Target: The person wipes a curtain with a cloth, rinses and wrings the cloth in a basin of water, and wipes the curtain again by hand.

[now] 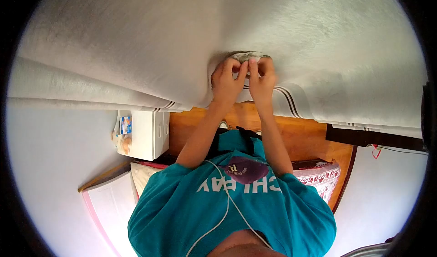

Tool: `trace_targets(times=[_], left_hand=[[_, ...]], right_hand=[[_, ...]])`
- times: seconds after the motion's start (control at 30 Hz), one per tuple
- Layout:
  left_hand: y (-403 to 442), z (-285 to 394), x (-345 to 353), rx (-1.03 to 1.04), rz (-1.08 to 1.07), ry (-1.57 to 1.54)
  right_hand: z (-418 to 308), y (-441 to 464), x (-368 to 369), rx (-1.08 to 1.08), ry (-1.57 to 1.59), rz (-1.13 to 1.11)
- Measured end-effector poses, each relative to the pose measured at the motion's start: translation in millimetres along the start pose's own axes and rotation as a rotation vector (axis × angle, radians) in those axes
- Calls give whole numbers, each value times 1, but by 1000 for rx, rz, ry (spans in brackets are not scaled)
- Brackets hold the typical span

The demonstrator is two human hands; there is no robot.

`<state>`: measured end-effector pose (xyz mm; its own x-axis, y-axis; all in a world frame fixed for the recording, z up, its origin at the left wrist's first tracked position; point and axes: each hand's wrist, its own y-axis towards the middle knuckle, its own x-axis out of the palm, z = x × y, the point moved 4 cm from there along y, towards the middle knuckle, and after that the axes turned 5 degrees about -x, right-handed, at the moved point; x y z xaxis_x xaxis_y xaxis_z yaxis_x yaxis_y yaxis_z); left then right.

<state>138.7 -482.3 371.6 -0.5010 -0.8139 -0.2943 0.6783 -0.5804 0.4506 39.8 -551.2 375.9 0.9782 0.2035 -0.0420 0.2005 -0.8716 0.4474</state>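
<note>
A large pale grey curtain [136, 34] with dark stripes near its lower edge hangs across the upper view. My left hand [226, 82] and my right hand [262, 79] are close together at its middle. Both have bent fingers and thumbs pressed on a bunched fold of whitish cloth [248, 55]. The thumbs point up side by side, nearly touching. Whether the fold is part of the curtain cannot be made out.
A white cabinet [143, 134] with a small blue box [125, 125] stands at the left on the wooden floor [298, 141]. Patterned bedding [323, 179] lies at the right, below a dark ledge [346, 135]. A white cord hangs over the teal shirt.
</note>
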Motion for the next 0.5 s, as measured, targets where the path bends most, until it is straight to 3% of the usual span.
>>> trace_targets(times=[0.03,0.1,0.27,0.33,0.4,0.5], left_hand=[[0,1,0,3,-5,-3],[1,-5,3,-306,-118,-242],[13,0,6,-296,-106,-105],[10,-17,16,-296,-112,-50],[-2,-32,26,-115,-69,5],[-14,-42,30,-162,-111,6]], right_hand=[[-1,1,0,-116,-48,9],[3,-1,0,-51,-61,12],[9,3,-2,1,-181,-5],[11,1,-3,-63,-271,-38],[29,-8,-5,-95,-361,-42],[46,-14,-6,-145,-439,-61]])
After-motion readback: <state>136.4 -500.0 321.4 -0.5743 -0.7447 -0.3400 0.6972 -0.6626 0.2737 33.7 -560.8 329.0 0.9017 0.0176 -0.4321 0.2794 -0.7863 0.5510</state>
